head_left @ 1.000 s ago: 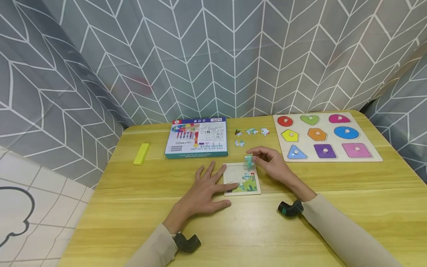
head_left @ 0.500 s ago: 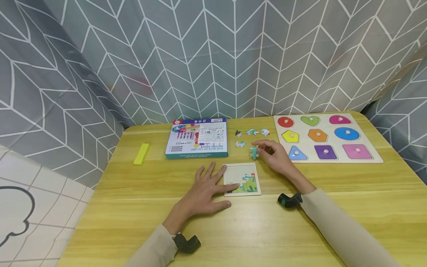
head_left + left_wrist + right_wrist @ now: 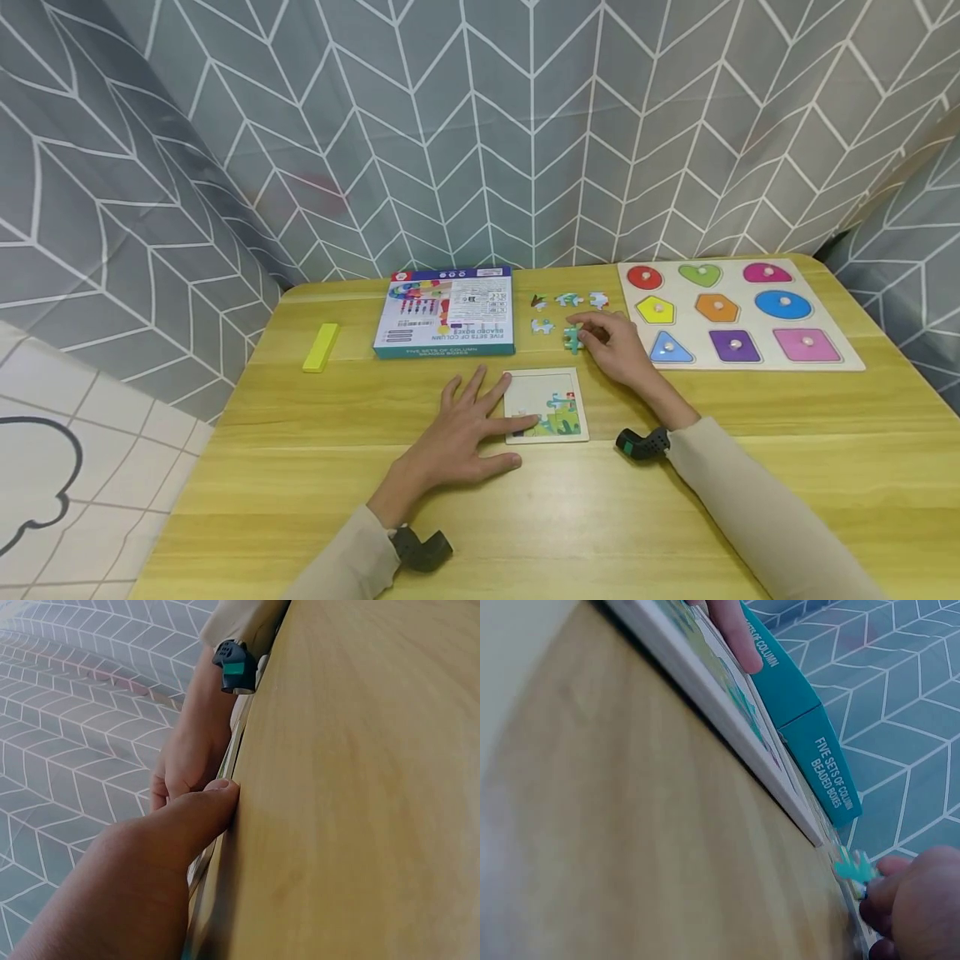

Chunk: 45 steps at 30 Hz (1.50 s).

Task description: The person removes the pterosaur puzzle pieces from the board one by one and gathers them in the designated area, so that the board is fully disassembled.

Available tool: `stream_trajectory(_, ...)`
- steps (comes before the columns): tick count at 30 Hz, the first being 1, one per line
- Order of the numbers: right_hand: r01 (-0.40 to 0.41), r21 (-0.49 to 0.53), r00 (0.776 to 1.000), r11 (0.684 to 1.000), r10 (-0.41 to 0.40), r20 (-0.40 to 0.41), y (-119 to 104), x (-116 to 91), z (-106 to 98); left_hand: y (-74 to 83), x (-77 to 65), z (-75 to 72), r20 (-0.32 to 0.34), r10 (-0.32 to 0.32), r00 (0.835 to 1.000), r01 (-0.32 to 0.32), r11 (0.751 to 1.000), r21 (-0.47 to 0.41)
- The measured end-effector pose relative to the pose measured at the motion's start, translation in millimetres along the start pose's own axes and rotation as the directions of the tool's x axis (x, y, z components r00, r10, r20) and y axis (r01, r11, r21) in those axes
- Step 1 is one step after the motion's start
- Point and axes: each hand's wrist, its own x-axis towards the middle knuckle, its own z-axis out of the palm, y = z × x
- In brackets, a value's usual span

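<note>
My left hand [image 3: 468, 429] lies spread on the table, its fingertips on the left part of a small square puzzle tray [image 3: 534, 375]. Joined jigsaw pieces [image 3: 558, 419] with green and blue print fill the tray's lower and right part; bare wood shows in the upper left. Beyond the tray's upper right corner, my right hand [image 3: 617, 346] pinches a teal jigsaw piece [image 3: 572, 339] between thumb and fingertips. The right wrist view shows this teal piece [image 3: 855, 868] low over the table, past the tray's corner. Several loose jigsaw pieces [image 3: 569, 299] lie just behind the right hand.
A boxed bead set [image 3: 446, 312] lies behind the left hand, with a yellow block [image 3: 320, 347] to its left. At the right back is a shape board [image 3: 750, 329] with knobbed pieces. A patterned curtain [image 3: 480, 133] hangs behind the table.
My right hand has drawn back from over the tray toward the loose pieces, with the teal jigsaw piece in its fingertips. The left hand keeps its place on the tray.
</note>
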Motion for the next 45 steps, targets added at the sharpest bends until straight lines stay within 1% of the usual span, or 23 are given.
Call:
stream_trajectory(4,0.027,-0.058,0.999,0.998,-0.029,-0.040,2,1,4,0.0,-0.4,1.5,0.001,-0.001,1.000,0.001,1.000,0.000)
stream_trajectory(9,-0.006,-0.048,0.999,0.999,0.004,-0.039,1,0,4,-0.6,-0.7,2.8,-0.005,-0.001,1.000,0.001,1.000,-0.002)
stream_trajectory(11,-0.033,-0.052,0.999,0.998,0.032,-0.016,0,0,2,-0.8,-0.5,2.6,-0.007,0.000,1.000,0.000,1.000,0.001)
stream_trajectory(13,-0.061,-0.078,0.998,0.995,0.063,0.021,0,0,1,-1.0,-0.3,2.2,-0.007,0.002,1.000,-0.002,1.000,0.005)
stream_trajectory(17,-0.089,-0.139,0.990,0.986,0.103,0.099,-2,1,-4,-1.3,0.2,1.5,-0.005,0.003,1.000,-0.003,1.000,0.012)
stream_trajectory(22,-0.098,-0.132,0.985,0.986,0.115,0.131,-4,1,-8,-1.4,0.4,1.3,-0.004,0.004,1.000,-0.004,1.000,0.019)
stream_trajectory(35,-0.066,-0.151,0.991,0.986,0.083,0.109,-2,6,-3,-0.8,-0.2,0.6,-0.008,0.006,1.000,-0.005,1.000,0.004)
stream_trajectory(45,-0.106,-0.161,0.990,0.981,0.118,0.072,-4,9,0,-1.5,-0.2,1.1,-0.019,0.017,1.000,-0.016,1.000,0.008)
